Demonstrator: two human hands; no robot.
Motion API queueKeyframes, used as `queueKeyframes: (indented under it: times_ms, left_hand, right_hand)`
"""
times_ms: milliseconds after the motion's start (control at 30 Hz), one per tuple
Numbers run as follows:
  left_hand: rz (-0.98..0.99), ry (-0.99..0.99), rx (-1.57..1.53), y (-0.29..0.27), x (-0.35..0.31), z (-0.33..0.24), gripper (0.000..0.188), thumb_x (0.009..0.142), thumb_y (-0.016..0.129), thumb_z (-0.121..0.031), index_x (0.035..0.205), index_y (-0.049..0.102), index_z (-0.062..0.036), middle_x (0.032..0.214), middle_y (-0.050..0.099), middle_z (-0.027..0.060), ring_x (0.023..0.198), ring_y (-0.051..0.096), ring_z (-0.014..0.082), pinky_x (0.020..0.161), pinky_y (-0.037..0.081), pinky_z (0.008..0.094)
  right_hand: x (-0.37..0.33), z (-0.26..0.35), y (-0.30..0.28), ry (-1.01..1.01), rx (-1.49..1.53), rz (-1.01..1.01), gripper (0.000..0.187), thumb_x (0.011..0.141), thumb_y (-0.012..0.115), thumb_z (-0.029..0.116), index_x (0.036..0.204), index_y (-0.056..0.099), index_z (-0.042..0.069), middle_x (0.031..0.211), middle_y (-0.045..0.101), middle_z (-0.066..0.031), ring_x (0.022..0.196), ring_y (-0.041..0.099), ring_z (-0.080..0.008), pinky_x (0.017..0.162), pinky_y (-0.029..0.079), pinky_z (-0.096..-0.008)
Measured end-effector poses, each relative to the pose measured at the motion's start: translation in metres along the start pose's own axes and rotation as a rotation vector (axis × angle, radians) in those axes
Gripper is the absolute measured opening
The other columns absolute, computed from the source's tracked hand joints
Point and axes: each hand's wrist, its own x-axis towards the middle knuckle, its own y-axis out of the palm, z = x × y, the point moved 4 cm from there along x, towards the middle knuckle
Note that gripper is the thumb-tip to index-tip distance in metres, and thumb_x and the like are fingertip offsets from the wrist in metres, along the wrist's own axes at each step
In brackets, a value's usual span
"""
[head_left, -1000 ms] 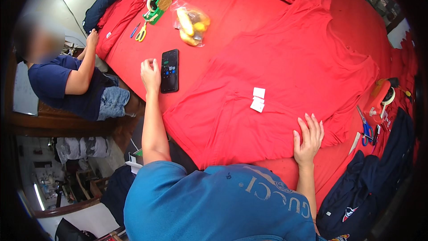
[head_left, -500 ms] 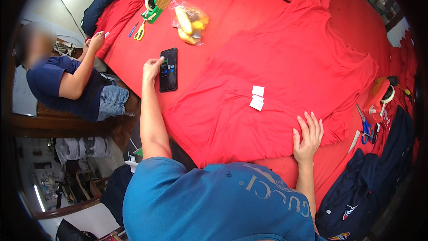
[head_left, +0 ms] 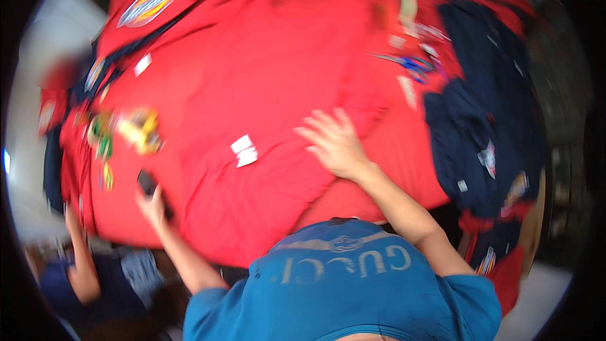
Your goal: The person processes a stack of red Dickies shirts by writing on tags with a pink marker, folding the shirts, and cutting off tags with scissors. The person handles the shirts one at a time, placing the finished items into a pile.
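Your right hand [head_left: 334, 145] is open, fingers spread on the red cloth [head_left: 265, 104]; your left hand [head_left: 150, 207] is at the dark phone [head_left: 147, 182], toward the near-left corner of the red surface [head_left: 404, 151] — blur hides whether you grip it or merely touch it. Should your right palm slide, the cloth could bunch and tip the white labels [head_left: 244, 150] askew; a careless nudge could push the phone toward the near edge. Bright, thin-looking and lightly creased, the cloth spreads over the surface's middle, reaching its near edge.
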Motion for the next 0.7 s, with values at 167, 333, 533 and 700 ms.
queueKeyframes:
  times_ms: [167,333,533,700]
  left_hand:
    - [0.176,-0.153,-1.076,-0.005,-0.028,-0.027,0.079,0.088,0.067,-0.023,0.15,0.021,-0.0066,0.123,0.055,0.0122,0.104,0.058,0.0222,0.088,0.047,0.0364]
    - [0.772,0.334,-0.972,-0.015,-0.091,-0.199,0.102,0.075,0.075,-0.038,0.152,0.016,-0.0081,0.146,0.037,0.0157,0.123,0.047,0.027,0.102,0.039,0.0394]
    - [1.698,0.731,-0.23,0.038,-0.238,-0.358,0.121,0.057,0.068,-0.007,0.155,-0.002,-0.0122,0.12,0.051,0.017,0.11,0.055,0.0289,0.094,0.045,0.0405]
    - [2.195,0.937,0.187,0.09,-0.36,-0.399,0.13,0.06,0.072,0.008,0.15,-0.019,-0.0102,0.129,0.046,0.0256,0.115,0.055,0.0328,0.098,0.044,0.0424]
  right_hand:
    - [0.001,0.008,0.002,0.114,0.167,0.008,0.06,0.086,0.062,0.03,0.141,0.044,0.016,0.142,0.045,-0.0151,0.139,0.03,-0.0357,0.113,0.014,-0.0634]
    - [-0.011,0.069,-0.053,0.087,1.039,-0.135,0.075,0.089,0.064,0.038,0.147,0.03,0.004,0.145,0.036,-0.023,0.136,0.034,-0.0365,0.113,0.03,-0.0415]
    - [-0.066,0.091,-0.057,0.158,0.716,0.211,0.066,0.07,0.075,0.053,0.114,0.065,0.004,0.121,0.057,-0.0255,0.115,0.054,-0.0377,0.098,0.043,-0.0434]
    - [-0.179,0.088,-0.092,0.544,0.708,0.385,0.063,0.068,0.076,0.051,0.106,0.065,0.001,0.103,0.068,-0.0226,0.1,0.064,-0.0363,0.088,0.048,-0.0458]
